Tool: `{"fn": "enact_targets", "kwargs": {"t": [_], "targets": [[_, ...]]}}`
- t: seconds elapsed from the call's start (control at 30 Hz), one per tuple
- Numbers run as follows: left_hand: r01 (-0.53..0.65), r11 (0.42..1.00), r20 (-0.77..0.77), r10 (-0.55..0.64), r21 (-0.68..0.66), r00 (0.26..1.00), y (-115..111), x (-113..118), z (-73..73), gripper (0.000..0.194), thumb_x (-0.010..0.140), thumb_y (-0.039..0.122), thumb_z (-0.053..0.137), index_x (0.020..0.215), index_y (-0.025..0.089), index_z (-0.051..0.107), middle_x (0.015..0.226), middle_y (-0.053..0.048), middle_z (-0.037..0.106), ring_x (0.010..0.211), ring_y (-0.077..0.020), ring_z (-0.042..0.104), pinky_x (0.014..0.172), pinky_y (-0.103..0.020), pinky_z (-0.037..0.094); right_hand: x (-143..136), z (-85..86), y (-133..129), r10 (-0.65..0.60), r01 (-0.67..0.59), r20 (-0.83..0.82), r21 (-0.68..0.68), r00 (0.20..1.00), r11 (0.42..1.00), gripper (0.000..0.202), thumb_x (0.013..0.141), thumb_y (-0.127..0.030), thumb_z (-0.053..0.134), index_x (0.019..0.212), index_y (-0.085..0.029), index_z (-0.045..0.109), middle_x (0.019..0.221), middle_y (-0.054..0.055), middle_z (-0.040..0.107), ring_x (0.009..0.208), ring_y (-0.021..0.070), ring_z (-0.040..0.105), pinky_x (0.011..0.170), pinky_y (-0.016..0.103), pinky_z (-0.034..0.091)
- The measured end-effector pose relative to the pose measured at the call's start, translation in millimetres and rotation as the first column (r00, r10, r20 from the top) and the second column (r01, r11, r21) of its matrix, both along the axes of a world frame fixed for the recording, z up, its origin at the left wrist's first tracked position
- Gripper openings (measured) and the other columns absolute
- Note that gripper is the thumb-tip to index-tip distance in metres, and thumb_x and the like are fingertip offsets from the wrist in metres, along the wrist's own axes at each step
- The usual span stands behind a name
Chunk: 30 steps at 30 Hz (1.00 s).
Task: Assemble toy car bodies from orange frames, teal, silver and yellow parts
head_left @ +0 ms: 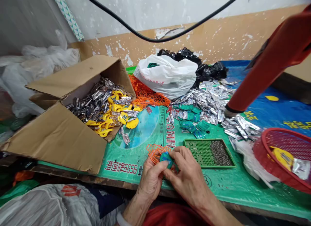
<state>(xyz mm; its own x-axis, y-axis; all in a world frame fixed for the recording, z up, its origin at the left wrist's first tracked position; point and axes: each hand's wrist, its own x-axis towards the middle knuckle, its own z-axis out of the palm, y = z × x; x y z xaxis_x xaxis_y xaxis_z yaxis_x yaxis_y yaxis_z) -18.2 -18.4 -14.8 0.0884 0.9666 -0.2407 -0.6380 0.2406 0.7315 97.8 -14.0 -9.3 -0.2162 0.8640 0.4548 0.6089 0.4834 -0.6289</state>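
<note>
Close to the table's front edge, my left hand (151, 178) is closed on an orange plastic lattice piece (155, 152) and a small teal plastic part (166, 159). My right hand (185, 174) meets it from the other side, thumb and fingers pinching the same teal part. Fingers cover much of both pieces, so how they are joined cannot be seen. Just right of my right hand lies a green perforated tray (194, 151), with small metal pins (220, 153) heaped at its right end. Flat teal pieces (190, 117) lie in a pile beyond the hands.
An open cardboard box (73, 138) at left spills metal parts (93, 101) and yellow plastic parts (109, 117). Behind are orange lattices (152, 99), a white bag (167, 73) and silver metal parts (204, 98). A red post (262, 64) and red basket (267, 154) stand right.
</note>
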Motion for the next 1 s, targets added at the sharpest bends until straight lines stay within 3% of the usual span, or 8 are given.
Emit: {"fn": "enact_targets", "kwargs": {"t": [0.13, 0.3, 0.6, 1.0], "targets": [[0.012, 1.000, 0.011, -0.012, -0.019, 1.000, -3, 1, -2.0, 0.026, 0.075, 0.013, 0.065, 0.100, 0.019, 0.068, 0.092, -0.002, 0.067, 0.078, -0.0136, 0.061, 0.076, -0.026, 0.050, 2, 1.6, 2, 0.030, -0.039, -0.090, -0.101, 0.995, 0.994, 0.020, 0.073, -0.014, 0.068, 0.092, -0.015, 0.060, 0.081, 0.006, 0.052, 0.076, 0.0203, 0.049, 0.059, 0.031, 0.046], [0.024, 1.000, -0.032, -0.024, -0.006, 0.999, -7, 3, -2.6, 0.025, 0.075, 0.015, 0.065, 0.100, 0.018, 0.068, 0.088, -0.003, 0.066, 0.076, -0.0140, 0.060, 0.074, -0.026, 0.051, 7, 3.4, -1, 0.084, -0.096, -0.096, -0.126, 0.992, 0.987, 0.015, 0.079, -0.020, 0.066, 0.092, -0.015, 0.062, 0.080, 0.005, 0.052, 0.075, 0.0192, 0.049, 0.058, 0.030, 0.047], [0.011, 1.000, -0.052, -0.012, -0.023, 0.999, -16, 9, 4.7, 0.026, 0.072, 0.015, 0.069, 0.098, 0.017, 0.068, 0.089, -0.002, 0.067, 0.076, -0.0125, 0.060, 0.072, -0.022, 0.050, 18, 8.5, -12, 0.120, -0.121, -0.026, -0.042, 0.992, 0.992, 0.013, 0.083, -0.026, 0.064, 0.089, -0.015, 0.060, 0.083, 0.006, 0.053, 0.073, 0.0169, 0.051, 0.057, 0.028, 0.047], [0.137, 0.990, -0.012, -0.136, 0.024, 0.991, -38, 20, 10.6, 0.024, 0.074, 0.016, 0.069, 0.098, 0.016, 0.068, 0.088, -0.003, 0.066, 0.074, -0.0126, 0.060, 0.072, -0.024, 0.050, 37, 15.8, -36, 0.127, -0.126, -0.018, 0.041, 0.992, 0.991, 0.017, 0.080, -0.026, 0.069, 0.090, -0.016, 0.060, 0.082, 0.005, 0.055, 0.075, 0.0172, 0.052, 0.060, 0.029, 0.049]]}}
